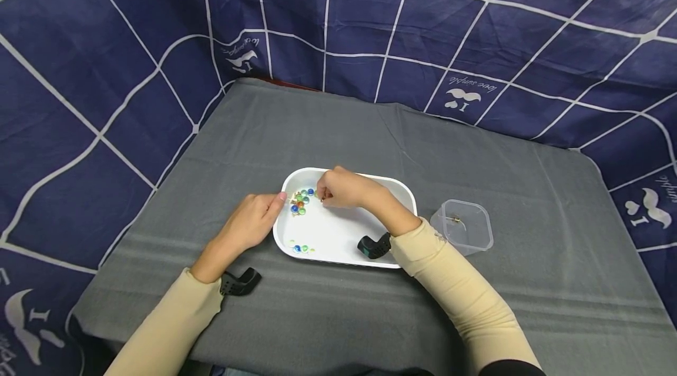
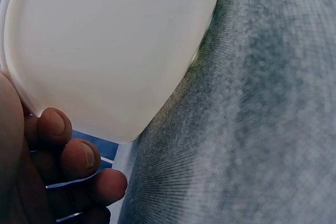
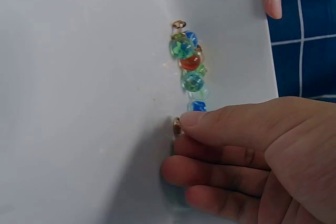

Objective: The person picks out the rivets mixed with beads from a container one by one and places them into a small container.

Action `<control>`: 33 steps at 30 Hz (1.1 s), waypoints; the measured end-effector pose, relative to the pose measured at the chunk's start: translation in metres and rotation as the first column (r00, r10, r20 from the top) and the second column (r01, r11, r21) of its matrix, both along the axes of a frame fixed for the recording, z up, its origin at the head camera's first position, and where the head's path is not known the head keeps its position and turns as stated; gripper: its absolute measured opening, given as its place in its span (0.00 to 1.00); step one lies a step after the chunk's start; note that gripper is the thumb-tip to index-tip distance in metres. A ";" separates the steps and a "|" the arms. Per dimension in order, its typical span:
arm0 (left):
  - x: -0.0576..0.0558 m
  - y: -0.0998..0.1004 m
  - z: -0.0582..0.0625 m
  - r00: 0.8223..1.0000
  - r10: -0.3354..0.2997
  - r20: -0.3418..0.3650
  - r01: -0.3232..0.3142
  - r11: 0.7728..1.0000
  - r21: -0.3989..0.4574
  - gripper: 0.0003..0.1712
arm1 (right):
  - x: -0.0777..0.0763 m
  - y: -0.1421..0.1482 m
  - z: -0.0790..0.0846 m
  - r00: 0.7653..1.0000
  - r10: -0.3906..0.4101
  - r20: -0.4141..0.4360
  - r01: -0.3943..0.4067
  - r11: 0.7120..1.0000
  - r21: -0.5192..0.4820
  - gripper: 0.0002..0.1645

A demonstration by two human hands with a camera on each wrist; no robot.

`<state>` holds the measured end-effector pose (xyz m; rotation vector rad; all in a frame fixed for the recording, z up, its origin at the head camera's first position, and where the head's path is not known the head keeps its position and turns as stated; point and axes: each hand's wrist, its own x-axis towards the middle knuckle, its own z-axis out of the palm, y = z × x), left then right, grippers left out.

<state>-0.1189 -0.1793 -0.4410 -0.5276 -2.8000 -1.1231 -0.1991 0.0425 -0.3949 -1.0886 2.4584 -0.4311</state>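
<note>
A white tray (image 1: 349,235) lies on the table, and my left hand (image 1: 257,217) grips its left rim. The thumb is on the rim, with the fingers (image 2: 81,156) curled below it. Inside the tray my right hand (image 1: 344,188) pinches a small gold-coloured metal piece (image 3: 177,125) between thumb and forefinger. Beside those fingertips lies a cluster of glass marbles (image 3: 192,81), blue, green and orange-red, with another small gold-coloured piece (image 3: 179,24) at its far end. A few more marbles (image 1: 300,248) sit in the tray's near left corner.
Right of the tray stands a clear plastic box (image 1: 465,229) with a small gold-coloured item (image 1: 456,220) in it. A grey cloth (image 1: 328,129) covers the table. Behind it hangs a blue curtain (image 1: 370,12) with white lines.
</note>
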 end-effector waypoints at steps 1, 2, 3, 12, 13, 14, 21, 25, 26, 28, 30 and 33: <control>0.000 0.000 0.000 1.000 0.000 0.000 0.000 1.000 0.001 0.25 | 0.000 0.000 -0.001 1.000 0.001 -0.002 -0.001 1.000 0.001 0.05; 0.000 0.000 0.000 1.000 0.000 -0.002 0.000 1.000 0.001 0.25 | 0.000 0.000 -0.002 1.000 0.001 -0.004 -0.001 1.000 0.001 0.06; 0.000 0.000 0.000 1.000 0.000 -0.003 0.000 1.000 0.001 0.25 | 0.000 0.000 -0.003 1.000 0.000 -0.007 0.000 1.000 0.004 0.07; 0.000 0.000 -0.001 1.000 -0.001 -0.009 0.001 1.000 0.001 0.24 | 0.000 0.000 -0.004 1.000 0.001 -0.029 -0.001 1.000 0.019 0.07; -0.001 0.000 -0.002 1.000 0.000 -0.011 0.000 1.000 0.000 0.24 | 0.000 0.000 -0.004 1.000 0.001 -0.029 -0.001 1.000 0.020 0.07; -0.001 -0.001 -0.002 1.000 0.001 -0.014 -0.001 1.000 0.000 0.24 | 0.000 0.000 -0.004 1.000 0.001 -0.030 -0.001 1.000 0.020 0.07; 0.000 -0.001 -0.001 1.000 0.000 -0.011 0.000 1.000 0.005 0.24 | 0.000 0.001 -0.003 1.000 0.013 -0.023 -0.012 1.000 0.027 0.07; 0.000 -0.001 -0.001 1.000 -0.001 -0.009 0.001 1.000 0.001 0.24 | 0.001 0.002 -0.001 1.000 0.022 0.002 -0.022 0.999 0.025 0.06; 0.000 -0.001 0.000 1.000 -0.003 -0.009 0.003 1.000 0.002 0.24 | 0.001 0.002 -0.001 1.000 0.023 0.010 -0.023 0.999 0.022 0.06; 0.001 -0.001 0.000 1.000 -0.005 -0.006 0.005 1.000 0.004 0.24 | 0.001 0.003 0.000 0.999 0.024 0.027 -0.024 1.000 0.011 0.06; 0.001 0.000 0.001 1.000 -0.009 -0.002 0.009 1.000 0.008 0.24 | 0.000 0.003 0.001 0.999 0.025 0.044 -0.025 1.000 -0.008 0.06; 0.000 -0.001 0.000 1.000 -0.008 -0.002 0.008 1.000 0.010 0.24 | 0.000 0.004 0.005 0.997 0.027 0.073 -0.023 0.999 -0.049 0.07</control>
